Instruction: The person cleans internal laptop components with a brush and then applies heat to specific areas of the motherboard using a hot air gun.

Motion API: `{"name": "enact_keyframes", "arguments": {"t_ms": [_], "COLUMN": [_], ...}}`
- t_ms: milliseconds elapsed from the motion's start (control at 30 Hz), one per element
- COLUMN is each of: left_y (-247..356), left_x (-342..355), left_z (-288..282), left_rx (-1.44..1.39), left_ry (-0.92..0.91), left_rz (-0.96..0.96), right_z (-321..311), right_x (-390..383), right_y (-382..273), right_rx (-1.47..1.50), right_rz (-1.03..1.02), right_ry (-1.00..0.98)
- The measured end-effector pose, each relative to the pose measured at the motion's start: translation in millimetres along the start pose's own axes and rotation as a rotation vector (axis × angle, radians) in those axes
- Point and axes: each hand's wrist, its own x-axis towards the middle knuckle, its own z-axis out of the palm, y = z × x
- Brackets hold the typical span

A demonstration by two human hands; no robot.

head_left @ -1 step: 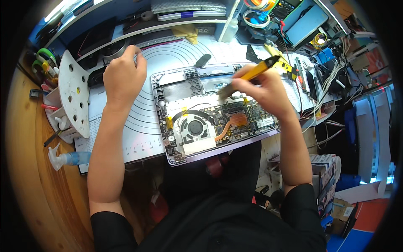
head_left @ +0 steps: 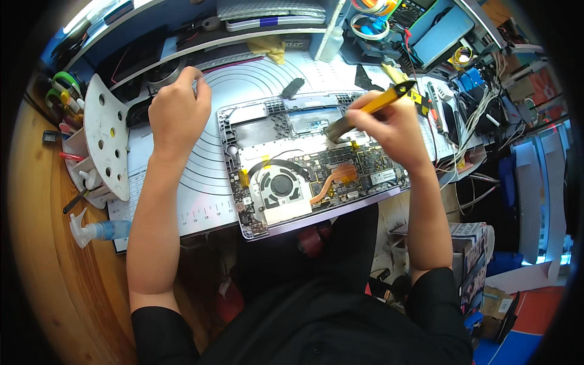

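Observation:
My right hand (head_left: 389, 129) is closed round the yellow-and-black handle of a brush (head_left: 337, 129). The brush's flat, dark bristles point down at the upper middle of an opened laptop base (head_left: 261, 137), beside the circuit board (head_left: 331, 161). A round black fan (head_left: 281, 184) and a copper heat pipe (head_left: 328, 184) lie exposed in the base. Left of the laptop, my left hand (head_left: 178, 115) is raised over the mat with its fingers curled in. Whatever those fingers may hold is hidden behind the hand.
A printed white work mat (head_left: 201, 158) lies under the laptop. At the left stand a perforated white holder (head_left: 106, 137) and a blue spray bottle (head_left: 106, 230). Loose cables (head_left: 480, 115) hang at the right. Across the back runs a shelf (head_left: 267, 31).
My right hand and the brush have moved a little to the right over the laptop. My left hand has stayed nearly still.

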Motion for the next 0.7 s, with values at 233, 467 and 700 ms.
{"name": "enact_keyframes", "arguments": {"t_ms": [233,467,700], "left_y": [-3.5,-5.9,-9.1], "left_x": [-1.6,-0.4,-0.1], "left_z": [0.8,2.6,1.8], "left_rx": [0.000,-0.009,0.012], "left_ry": [-0.022,-0.027,-0.059], "left_rz": [0.019,0.013,-0.002], "right_z": [-20.4,-33.1,-42.2], "right_x": [-22.6,-43.1,-59.1], "right_y": [11.2,13.6,32.0], "right_rx": [0.030,0.094,0.080], "right_rz": [0.094,0.161,0.025], "right_ry": [0.078,0.043,0.072]}}
